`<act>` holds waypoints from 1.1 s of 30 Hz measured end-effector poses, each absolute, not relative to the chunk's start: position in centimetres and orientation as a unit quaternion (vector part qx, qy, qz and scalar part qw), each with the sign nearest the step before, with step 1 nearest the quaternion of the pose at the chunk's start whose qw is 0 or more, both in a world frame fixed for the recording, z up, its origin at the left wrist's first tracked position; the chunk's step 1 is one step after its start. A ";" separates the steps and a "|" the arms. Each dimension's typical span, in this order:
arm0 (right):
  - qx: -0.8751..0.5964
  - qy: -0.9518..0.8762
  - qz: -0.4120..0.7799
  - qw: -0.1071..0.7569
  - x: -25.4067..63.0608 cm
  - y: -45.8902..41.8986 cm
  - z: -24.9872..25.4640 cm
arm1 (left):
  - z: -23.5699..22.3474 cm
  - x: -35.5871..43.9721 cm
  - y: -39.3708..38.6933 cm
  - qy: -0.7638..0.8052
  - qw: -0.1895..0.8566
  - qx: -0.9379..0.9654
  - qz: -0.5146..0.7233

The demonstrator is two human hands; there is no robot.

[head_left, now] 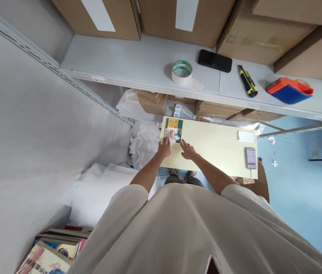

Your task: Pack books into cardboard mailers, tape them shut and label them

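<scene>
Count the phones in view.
2: a black phone on the shelf between the tape roll and the cutter, and a blurred phone near the right end of the table. Others may be hidden.

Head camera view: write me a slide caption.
Left hand and right hand at the near edge of a green book on a yellow table.

Storeroom or packing area, apparently: metal shelf (138,57), cardboard boxes (178,15), tape roll (182,72), cutter (247,81).
</scene>
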State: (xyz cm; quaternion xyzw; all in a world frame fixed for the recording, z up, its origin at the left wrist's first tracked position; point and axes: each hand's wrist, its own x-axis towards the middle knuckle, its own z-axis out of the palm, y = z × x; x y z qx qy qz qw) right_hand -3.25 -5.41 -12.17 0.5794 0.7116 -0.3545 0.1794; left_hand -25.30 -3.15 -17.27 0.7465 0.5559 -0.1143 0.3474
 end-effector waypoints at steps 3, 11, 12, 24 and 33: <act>0.598 0.707 -0.347 0.150 -0.8 -6.8 -10.8 | -16.5 -25.0 -2.2 0.557 0.354 0.740 -0.127; 0.700 0.668 -0.250 -0.028 11.4 -8.0 -4.4 | -13.4 -23.7 -1.1 0.578 0.284 0.748 -0.159; 0.708 0.666 -0.228 -0.062 13.3 -7.7 -3.4 | -13.0 -23.3 -1.2 0.580 0.268 0.754 -0.153; 0.740 0.629 0.081 -0.225 34.9 4.4 12.4 | -8.4 -12.7 -5.0 0.538 0.268 0.795 -0.079; 0.713 0.668 0.069 -0.201 39.4 9.5 11.8 | -7.4 -8.2 -8.2 0.559 0.280 0.778 -0.070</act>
